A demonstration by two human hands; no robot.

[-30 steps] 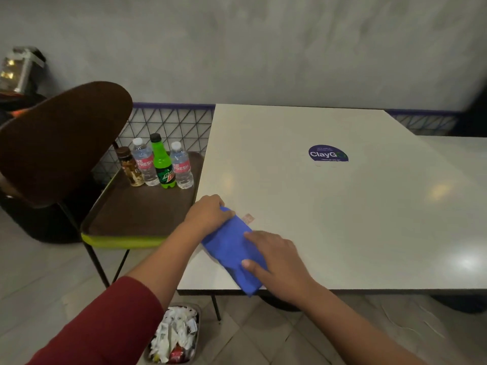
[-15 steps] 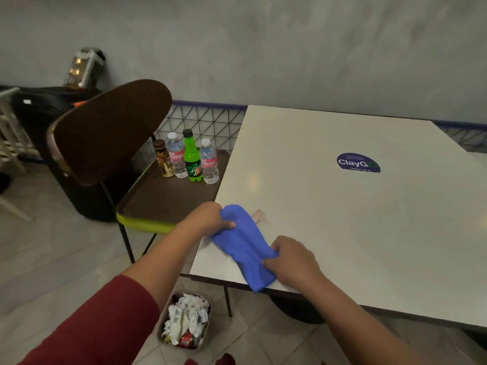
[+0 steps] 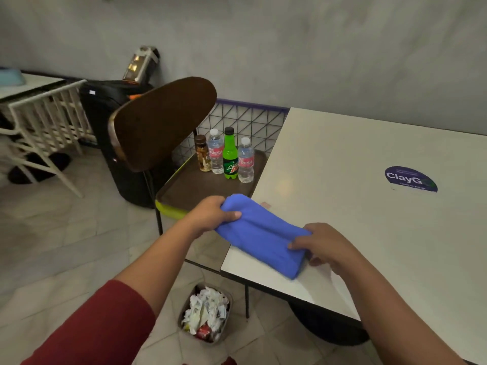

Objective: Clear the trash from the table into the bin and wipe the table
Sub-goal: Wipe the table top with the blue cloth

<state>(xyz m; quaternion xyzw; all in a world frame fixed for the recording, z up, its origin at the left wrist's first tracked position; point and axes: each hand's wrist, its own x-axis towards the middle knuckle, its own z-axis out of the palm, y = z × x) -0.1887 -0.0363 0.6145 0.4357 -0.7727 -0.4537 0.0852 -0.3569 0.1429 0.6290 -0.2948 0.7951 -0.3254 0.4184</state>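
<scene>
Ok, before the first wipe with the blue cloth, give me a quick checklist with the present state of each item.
1. Grip on the blue cloth: ok. The left hand and the right hand each pinch one end.
2. Cloth on the table: ok, its right end rests near the front corner; the left end overhangs the edge.
3. Trash off the table: not ok, a small pinkish scrap lies just behind the cloth.
4. Bin within reach: ok, on the floor below the corner, already holding crumpled wrappers.
5. Bottles clear of the wiping path: ok, they stand on the chair seat beside the table.
6. Cloth damp: cannot tell.
</scene>
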